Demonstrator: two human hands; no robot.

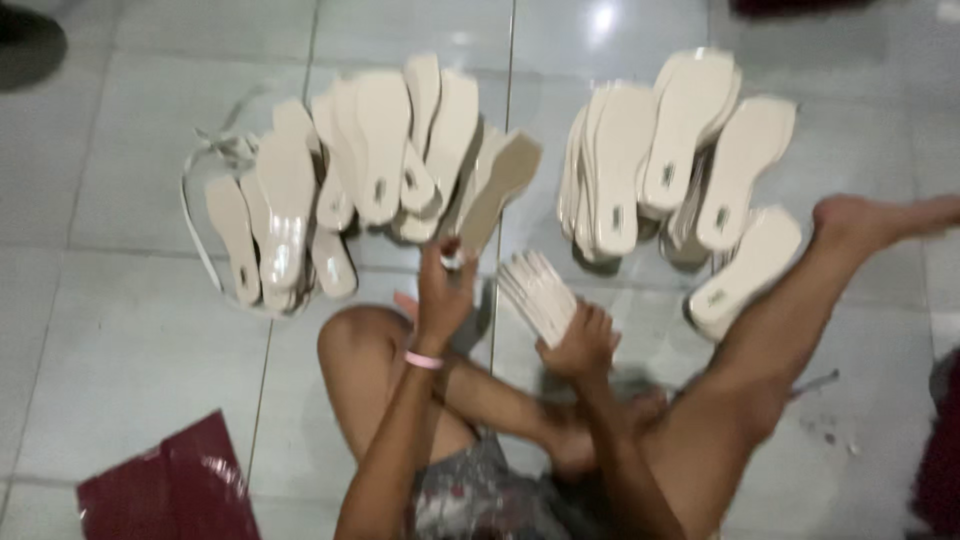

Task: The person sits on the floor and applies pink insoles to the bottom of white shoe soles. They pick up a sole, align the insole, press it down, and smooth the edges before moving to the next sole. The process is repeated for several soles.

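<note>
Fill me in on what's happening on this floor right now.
A person sits on the tiled floor with bare legs spread. Their left hand holds one cream shoe insole by its end, beside the left heap of insoles. Their right hand grips a fanned stack of insoles. A second heap lies to the right, near the person's foot. A dark red bag lies at lower left.

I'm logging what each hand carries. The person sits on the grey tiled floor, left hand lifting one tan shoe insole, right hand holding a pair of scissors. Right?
Not quite. The head view shows the right hand gripping a fanned stack of cream shoe insoles, not scissors. The rest stands: the person sits on the grey tiled floor, and the left hand lifts one tan shoe insole.
</note>
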